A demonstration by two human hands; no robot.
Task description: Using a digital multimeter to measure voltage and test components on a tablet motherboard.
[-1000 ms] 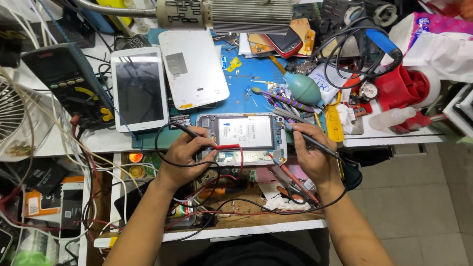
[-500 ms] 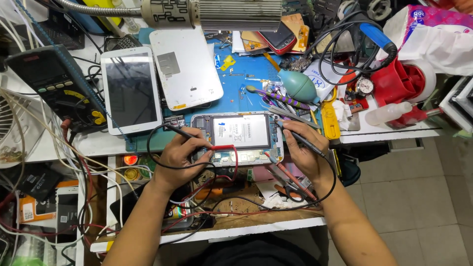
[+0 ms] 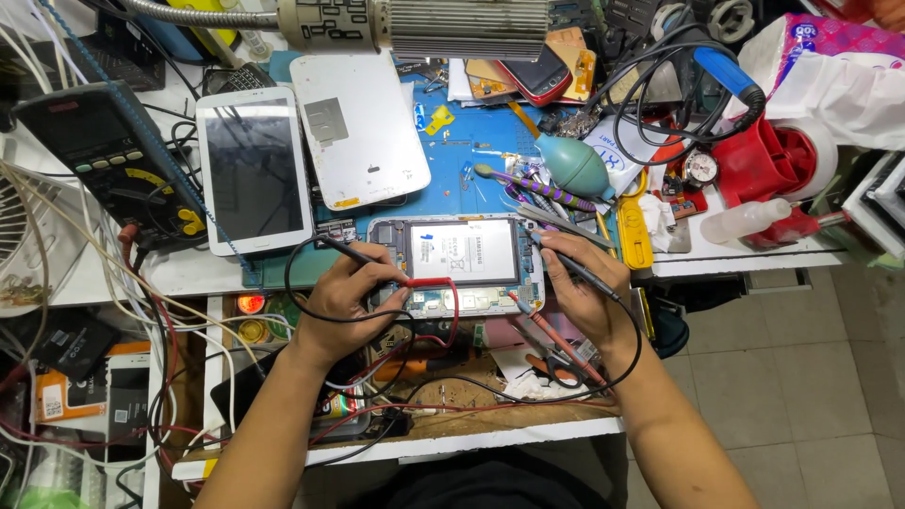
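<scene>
The opened tablet [image 3: 457, 264] lies mid-worktop on the blue mat [image 3: 471, 160]. The left hand [image 3: 351, 300] has its fingers clamped on the red probe [image 3: 429, 282]; the right hand [image 3: 586, 287] pinches the black probe [image 3: 575, 267]. With exposed board contacts packed close, a slipping tip could bridge them, and the looping leads could snag.

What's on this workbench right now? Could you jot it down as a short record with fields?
Left hand: holds a red probe on the opened tablet
Right hand: holds a black probe at the tablet's right edge
Behind the tablet: blue work mat, white back cover, second white tablet
Far left: multimeter
Right of mat: teal air-blower bulb
</scene>
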